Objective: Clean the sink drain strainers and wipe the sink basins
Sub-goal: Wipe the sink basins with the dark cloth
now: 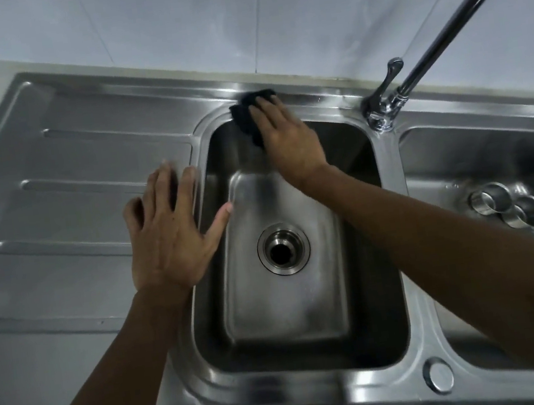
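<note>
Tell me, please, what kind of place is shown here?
Most likely a kitchen: a stainless-steel double sink with a ribbed drainboard, a tall tap and a tiled wall behind.

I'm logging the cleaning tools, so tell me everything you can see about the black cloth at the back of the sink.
The black cloth is dark, bunched and soft-looking. It drapes from the back rim of the left basin over the edge onto its inner wall. The right hand presses it with straight fingers, covering its right part. Its texture is too blurred to tell.
</note>
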Demonstrator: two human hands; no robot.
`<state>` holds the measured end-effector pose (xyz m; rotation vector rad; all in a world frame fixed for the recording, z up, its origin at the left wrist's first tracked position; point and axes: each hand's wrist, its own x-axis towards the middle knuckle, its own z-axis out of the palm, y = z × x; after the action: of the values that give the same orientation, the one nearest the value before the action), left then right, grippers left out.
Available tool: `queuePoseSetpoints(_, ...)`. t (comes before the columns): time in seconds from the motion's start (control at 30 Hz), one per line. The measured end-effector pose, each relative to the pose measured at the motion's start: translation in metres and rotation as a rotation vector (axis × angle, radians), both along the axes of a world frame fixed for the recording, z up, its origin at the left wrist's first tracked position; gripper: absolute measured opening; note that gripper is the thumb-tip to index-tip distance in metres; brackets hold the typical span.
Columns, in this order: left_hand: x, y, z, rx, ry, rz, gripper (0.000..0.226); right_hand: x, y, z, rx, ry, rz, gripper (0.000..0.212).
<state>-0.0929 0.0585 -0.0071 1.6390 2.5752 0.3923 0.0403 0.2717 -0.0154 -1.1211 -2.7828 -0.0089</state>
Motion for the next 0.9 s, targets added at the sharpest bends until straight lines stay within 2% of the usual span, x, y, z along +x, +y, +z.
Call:
queuePoseSetpoints(0.17, 0.001, 0.000, 0.002, 0.006, -0.017, -0.003, 0.080, 0.052, -0.002, -0.008, -0.009, 0.045, -0.201, 0.073)
queuePoseSetpoints(0.3, 0.001, 0.001, 0.002, 0.012, -0.005, -0.005, 0.080, 0.071, -0.019, -0.024, -0.047, 0.043, -0.253, 0.071)
queuePoseSetpoints(0.4, 0.001, 0.000, 0.002, 0.029, 0.004, -0.004, 0.080, 0.079, -0.041, -0.057, -0.177, -0.060, -0.260, 0.071)
queuePoseSetpoints(0.53, 0.000, 0.001, -0.001, 0.022, 0.023, -0.011, 0.079, 0.077, -0.043, -0.099, -0.389, -0.169, -0.378, 0.061)
queuePoseSetpoints(0.63, 0.000, 0.001, -0.002, 0.022, 0.024, -0.009, 0.080, 0.065, -0.051, -0.117, -0.430, -0.172, -0.395, 0.064)
queuePoseSetpoints(0.73, -0.001, 0.002, -0.003, 0.016, 0.030, -0.018, 0.081, 0.041, -0.071, -0.125, -0.431, -0.129, -0.281, 0.067)
queuePoseSetpoints(0.9, -0.001, 0.002, -0.004, 0.055, 0.049, -0.019, 0.079, 0.031, -0.139, -0.127, -0.418, -0.138, 0.112, 0.061)
